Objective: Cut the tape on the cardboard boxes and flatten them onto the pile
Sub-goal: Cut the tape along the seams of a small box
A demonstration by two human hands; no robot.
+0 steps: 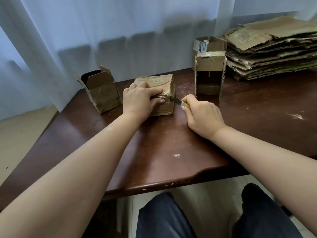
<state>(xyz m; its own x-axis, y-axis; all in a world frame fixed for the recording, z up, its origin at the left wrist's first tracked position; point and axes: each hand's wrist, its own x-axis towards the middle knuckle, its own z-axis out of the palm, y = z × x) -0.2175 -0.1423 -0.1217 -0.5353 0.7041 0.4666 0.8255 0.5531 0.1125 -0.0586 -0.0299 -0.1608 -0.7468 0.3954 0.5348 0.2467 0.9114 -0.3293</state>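
Observation:
A small taped cardboard box (159, 83) sits mid-table. My left hand (139, 98) presses down on its near top edge and grips it. My right hand (202, 115) is closed around a yellow-green utility knife (181, 102), whose blade tip touches the box's right front corner at the tape line. A pile of flattened cardboard (274, 48) lies at the far right of the table.
An open-topped box (101, 93) stands left of the held box. An empty box on its side (209, 74) stands to the right, with another open box (211, 43) behind it. The dark wooden table (154, 152) carries tape scraps. A white curtain hangs behind.

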